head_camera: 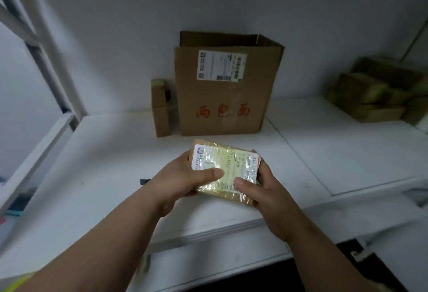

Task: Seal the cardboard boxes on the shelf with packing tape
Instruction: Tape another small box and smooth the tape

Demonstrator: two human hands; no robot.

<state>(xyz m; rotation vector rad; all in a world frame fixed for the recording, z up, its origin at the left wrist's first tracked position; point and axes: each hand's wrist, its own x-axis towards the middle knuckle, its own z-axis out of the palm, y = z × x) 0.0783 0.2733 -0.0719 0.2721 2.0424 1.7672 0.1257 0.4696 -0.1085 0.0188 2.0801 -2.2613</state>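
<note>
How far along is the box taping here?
Done: the small parcel looks wrapped in glossy tape. In hand: the left hand and right hand both grip it above the shelf. Left: the big box stands with its top flaps open.

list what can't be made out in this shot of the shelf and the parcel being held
- Head view: underside of the small taped parcel, hidden by the left hand and right hand.
- Inside of the large open box, hidden by its own front wall.
- Its shipping label, print too small.
- Boxes at right, dim, blurred.
</note>
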